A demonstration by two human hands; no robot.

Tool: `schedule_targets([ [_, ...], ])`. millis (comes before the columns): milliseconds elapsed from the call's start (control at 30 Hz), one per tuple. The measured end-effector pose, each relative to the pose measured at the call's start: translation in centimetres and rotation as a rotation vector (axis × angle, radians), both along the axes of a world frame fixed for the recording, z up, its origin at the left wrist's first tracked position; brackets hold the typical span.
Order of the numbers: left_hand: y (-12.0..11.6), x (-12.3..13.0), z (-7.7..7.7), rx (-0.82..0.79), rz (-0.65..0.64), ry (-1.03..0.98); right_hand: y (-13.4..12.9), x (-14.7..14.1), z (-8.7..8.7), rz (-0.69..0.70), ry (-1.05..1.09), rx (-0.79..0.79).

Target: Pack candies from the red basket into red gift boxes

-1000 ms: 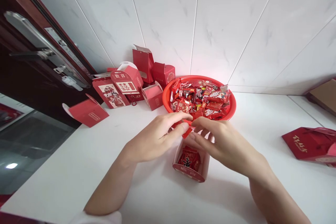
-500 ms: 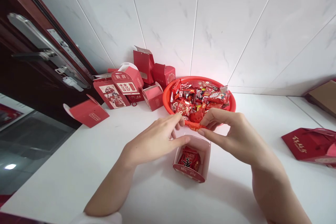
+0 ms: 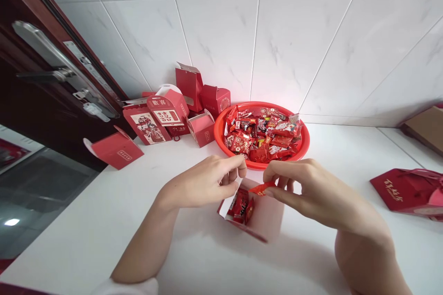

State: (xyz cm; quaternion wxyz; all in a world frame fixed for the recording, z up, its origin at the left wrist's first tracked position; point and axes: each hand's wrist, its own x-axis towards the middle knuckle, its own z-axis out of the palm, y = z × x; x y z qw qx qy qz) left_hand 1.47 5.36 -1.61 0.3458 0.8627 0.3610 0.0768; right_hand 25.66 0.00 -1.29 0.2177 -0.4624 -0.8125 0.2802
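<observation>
An open red box with a pale inside (image 3: 266, 216) is tilted on the white table, with red-wrapped candies (image 3: 240, 207) in its left part. My right hand (image 3: 304, 189) pinches a small orange-red packet (image 3: 261, 188) over the box opening. At the box's upper left edge, my left hand (image 3: 211, 182) has its thumb and forefinger closed on the rim. Just behind both hands stands a red perforated basket (image 3: 306, 145) full of wrapped candies (image 3: 273, 133).
Several red boxes (image 3: 188, 87) crowd the wall at the back left, and another red box (image 3: 117, 150) lies by the table's left edge. A closed red box (image 3: 404, 191) and a brown carton (image 3: 425, 126) are at the right. A dark door (image 3: 44, 97) is at the left.
My right hand has brought the packet down from the basket's rim to the box. The box has tilted and turned, and my left hand has closed at its edge.
</observation>
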Motion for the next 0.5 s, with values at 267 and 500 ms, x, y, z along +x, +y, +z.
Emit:
schedule_targets([
  [267, 0.4, 0.0, -0.6, 0.033, -0.033, 0.07, -0.8, -1.7, -1.9, 0.1, -0.191, 0.141],
  [500, 0.6, 0.2, -0.7, 0.054, -0.037, 0.061, -0.5, -4.6, -4.2, 0.13, -0.373, 0.121],
])
